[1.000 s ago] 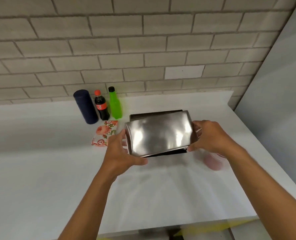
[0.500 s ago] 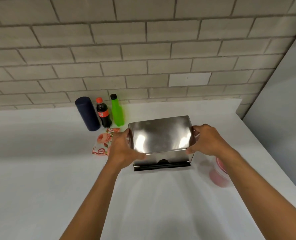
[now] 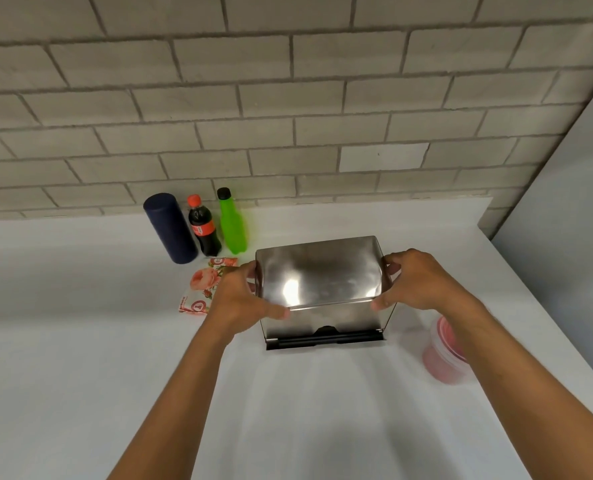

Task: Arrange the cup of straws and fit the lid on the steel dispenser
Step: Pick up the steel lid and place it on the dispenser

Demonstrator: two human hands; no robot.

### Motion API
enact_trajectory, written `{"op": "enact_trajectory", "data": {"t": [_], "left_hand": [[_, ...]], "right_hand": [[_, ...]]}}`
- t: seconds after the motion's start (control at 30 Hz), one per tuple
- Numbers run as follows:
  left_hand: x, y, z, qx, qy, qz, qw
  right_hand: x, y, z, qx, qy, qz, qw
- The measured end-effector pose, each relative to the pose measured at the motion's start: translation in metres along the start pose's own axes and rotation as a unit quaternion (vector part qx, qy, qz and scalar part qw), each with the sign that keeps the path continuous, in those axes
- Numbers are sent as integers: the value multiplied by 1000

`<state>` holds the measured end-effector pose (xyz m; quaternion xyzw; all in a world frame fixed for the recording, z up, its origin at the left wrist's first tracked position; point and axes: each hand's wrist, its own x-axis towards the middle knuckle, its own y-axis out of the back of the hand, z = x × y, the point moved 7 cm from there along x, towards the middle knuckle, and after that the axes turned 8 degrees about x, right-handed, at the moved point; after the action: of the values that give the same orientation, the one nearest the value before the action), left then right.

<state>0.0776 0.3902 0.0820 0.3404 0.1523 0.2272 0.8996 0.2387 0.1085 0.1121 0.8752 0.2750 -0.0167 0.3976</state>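
left hand (image 3: 243, 299) + right hand (image 3: 423, 285) | grip lid (image 3: 319, 271) | on dispenser (image 3: 322, 323); seemingly seated

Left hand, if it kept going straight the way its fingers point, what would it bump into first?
The left hand points right and already grips the steel lid, so it would meet that lid at once; past it lies the right hand.
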Motion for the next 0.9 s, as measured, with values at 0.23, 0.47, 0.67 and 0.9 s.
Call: {"op": "enact_trajectory", "data": {"t": [0.23, 0.47, 0.67, 0.9], "left_hand": [[1, -1, 3, 6, -16, -7, 1000], [8, -4, 7, 18, -15, -10, 1000], [7, -2, 10, 31, -15, -10, 999], [7, -2, 11, 39, 0, -16, 999]], "right_hand": [[-1, 1, 4, -7, -8, -1, 1000], [0, 5, 7, -7, -12, -2, 1000], [4, 4, 7, -18, -13, -8, 1000], [7, 3, 8, -37, -18, -19, 999]]}}
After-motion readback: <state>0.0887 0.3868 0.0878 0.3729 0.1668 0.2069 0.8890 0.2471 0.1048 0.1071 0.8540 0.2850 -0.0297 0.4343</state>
